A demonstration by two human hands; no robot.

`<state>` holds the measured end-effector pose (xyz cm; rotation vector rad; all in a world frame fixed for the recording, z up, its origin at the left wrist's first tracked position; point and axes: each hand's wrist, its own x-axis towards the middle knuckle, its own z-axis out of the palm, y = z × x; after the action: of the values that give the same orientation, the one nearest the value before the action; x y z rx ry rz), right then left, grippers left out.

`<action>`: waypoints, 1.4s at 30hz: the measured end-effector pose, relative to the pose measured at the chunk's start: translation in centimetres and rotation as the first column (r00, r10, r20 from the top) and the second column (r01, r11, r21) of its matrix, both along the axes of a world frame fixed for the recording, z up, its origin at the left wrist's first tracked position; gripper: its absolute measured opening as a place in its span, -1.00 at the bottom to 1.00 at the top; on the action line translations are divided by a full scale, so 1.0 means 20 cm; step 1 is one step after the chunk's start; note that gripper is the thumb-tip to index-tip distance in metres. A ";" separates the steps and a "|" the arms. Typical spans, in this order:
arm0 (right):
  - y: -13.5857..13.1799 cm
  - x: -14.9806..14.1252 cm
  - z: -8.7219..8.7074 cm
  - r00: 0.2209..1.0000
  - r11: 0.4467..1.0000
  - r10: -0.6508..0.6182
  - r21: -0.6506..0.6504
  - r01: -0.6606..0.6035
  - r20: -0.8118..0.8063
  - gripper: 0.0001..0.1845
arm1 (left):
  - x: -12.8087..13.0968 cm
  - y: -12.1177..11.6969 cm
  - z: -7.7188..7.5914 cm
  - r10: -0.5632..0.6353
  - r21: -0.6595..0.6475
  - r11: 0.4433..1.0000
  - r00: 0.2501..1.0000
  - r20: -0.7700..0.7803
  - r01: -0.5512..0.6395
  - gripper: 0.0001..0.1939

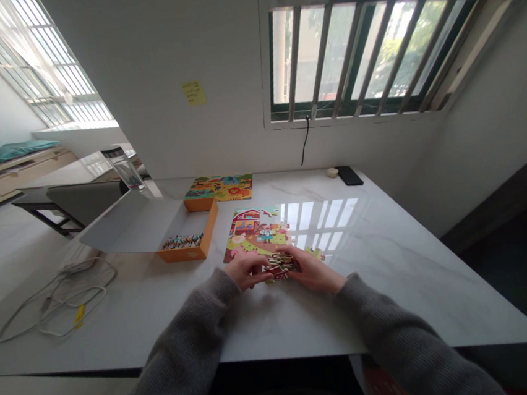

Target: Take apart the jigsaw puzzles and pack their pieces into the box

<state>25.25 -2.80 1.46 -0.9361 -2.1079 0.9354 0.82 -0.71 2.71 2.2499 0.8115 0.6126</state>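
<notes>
Colourful, part-built barn puzzle (pixel 259 237); stacked pieces (pixel 280 261) show pale edges.

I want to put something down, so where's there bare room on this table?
The widest bare patch of the table lies right of the right hand, back to the phone. A smaller one is at the near edge, between the sleeves. It's crowded around the farm puzzle, orange box and animal puzzle; the cable takes up part of the left.

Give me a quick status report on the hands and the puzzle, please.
Left hand, right hand: both on stacked puzzle pieces. Farm puzzle: part-assembled, right edge ragged. Orange box: left, apart from both hands.
</notes>
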 end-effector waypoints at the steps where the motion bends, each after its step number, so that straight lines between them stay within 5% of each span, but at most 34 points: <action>1: 0.00 0.00 0.00 1.000 1.000 0.002 -0.004 -0.002 -0.002 -0.43 | 0.01 0.00 -0.01 -0.003 0.028 1.000 1.000 0.002 0.003 -0.79; 7: 0.01 0.00 -0.01 1.000 1.000 -0.017 0.002 0.017 -0.008 -0.42 | 0.06 -0.02 -0.04 0.105 0.045 0.994 0.991 -0.086 -0.101 -0.80; 15: -0.01 0.00 0.02 0.997 0.998 0.065 0.019 -0.066 0.028 -0.31 | 0.06 -0.02 -0.05 0.187 0.134 0.978 0.958 -0.216 -0.161 -0.23; 26: -0.02 0.05 0.07 0.984 0.994 0.091 0.051 -0.100 0.151 -0.09 | 0.07 -0.03 -0.04 0.231 0.162 0.968 0.934 -0.272 -0.192 -0.58; 31: -0.03 0.07 0.11 0.993 0.998 0.015 -0.057 -0.009 0.115 -0.19 | 0.07 -0.02 -0.05 0.198 0.133 0.976 0.957 -0.211 -0.172 -0.59; 37: -0.04 0.04 0.09 0.990 0.949 0.062 -0.301 -0.097 -0.124 -0.26 | 0.07 -0.02 -0.06 0.169 0.098 0.984 0.965 -0.199 -0.152 -0.59; 42: -0.01 0.07 0.12 0.998 0.982 -0.006 -0.187 -0.006 -0.064 -0.43 | 0.07 -0.01 -0.07 0.146 0.090 0.987 0.974 -0.171 -0.132 -0.58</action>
<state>26.74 -2.98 3.91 -0.9855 -1.9915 1.1639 2.18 -0.88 1.30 2.3574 1.0579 0.5211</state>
